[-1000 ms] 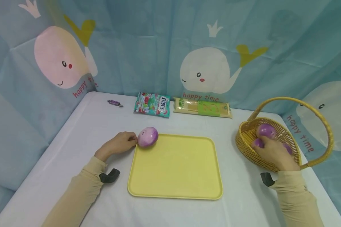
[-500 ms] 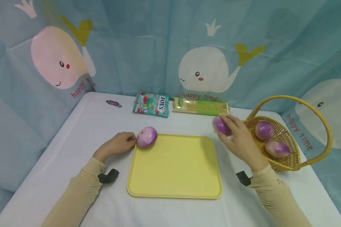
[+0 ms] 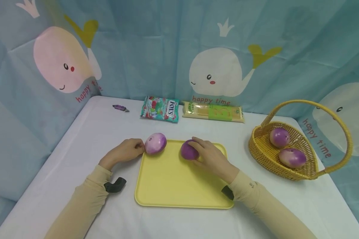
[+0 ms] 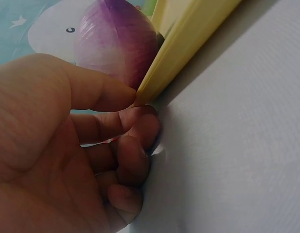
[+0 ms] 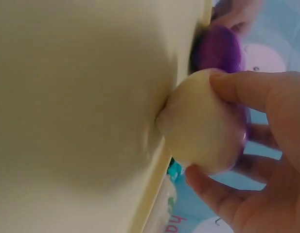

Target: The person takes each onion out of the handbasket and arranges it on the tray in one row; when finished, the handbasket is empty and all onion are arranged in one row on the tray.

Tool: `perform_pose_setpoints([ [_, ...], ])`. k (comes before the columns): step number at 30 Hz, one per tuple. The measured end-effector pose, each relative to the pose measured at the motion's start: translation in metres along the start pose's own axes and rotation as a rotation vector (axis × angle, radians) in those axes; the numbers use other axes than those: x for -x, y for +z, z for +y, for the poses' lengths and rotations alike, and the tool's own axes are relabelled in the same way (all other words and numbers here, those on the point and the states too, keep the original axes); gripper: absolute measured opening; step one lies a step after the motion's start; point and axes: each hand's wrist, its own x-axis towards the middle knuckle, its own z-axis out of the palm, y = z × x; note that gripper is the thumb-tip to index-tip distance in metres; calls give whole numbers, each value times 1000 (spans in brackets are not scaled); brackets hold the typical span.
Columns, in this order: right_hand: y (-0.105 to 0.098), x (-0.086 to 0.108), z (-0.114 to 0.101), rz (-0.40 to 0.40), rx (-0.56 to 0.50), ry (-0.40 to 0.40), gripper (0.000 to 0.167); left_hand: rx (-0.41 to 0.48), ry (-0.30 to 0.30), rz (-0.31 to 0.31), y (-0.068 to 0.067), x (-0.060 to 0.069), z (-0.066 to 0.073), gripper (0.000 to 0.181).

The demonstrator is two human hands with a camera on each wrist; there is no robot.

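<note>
My left hand (image 3: 122, 153) pinches the rim of the yellow tray (image 3: 182, 189) at its far left corner; in the left wrist view the thumb lies on the tray edge with the other fingers curled below. A purple-and-white turnip (image 3: 156, 143) rests in that corner, close to this hand. My right hand (image 3: 212, 156) grips a second turnip (image 5: 201, 121), purple on top and pale below, by its sides over the far middle of the tray. In the right wrist view its pointed underside appears to touch the tray surface.
A wicker basket (image 3: 261, 156) with a tall handle stands at the right, holding two more turnips (image 3: 292, 157). Along the back lie a wrapped candy (image 3: 120, 108), a Fox's candy bag (image 3: 160, 109) and a long yellow-green packet (image 3: 213, 112). A whale-print curtain (image 3: 143, 59) hangs behind.
My right hand has taken a turnip out of the basket and carried it left, down to the tray. The left hand stays at the tray corner.
</note>
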Motion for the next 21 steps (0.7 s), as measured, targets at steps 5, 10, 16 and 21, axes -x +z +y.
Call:
perform_pose_setpoints([
  [5,4,-11,-4,-3,7,-21,58,4,-16,-22,-2,0,1,16],
  [10,10,-21,-7,-16,8,-22,62,17,-34,-39,0,-1,-3,15],
  [16,13,-33,-12,-34,-23,5,68,9,-24,-33,1,-2,-5,14],
  [21,14,-40,-19,-60,-52,15,69,11,-22,-33,0,-2,-5,14],
])
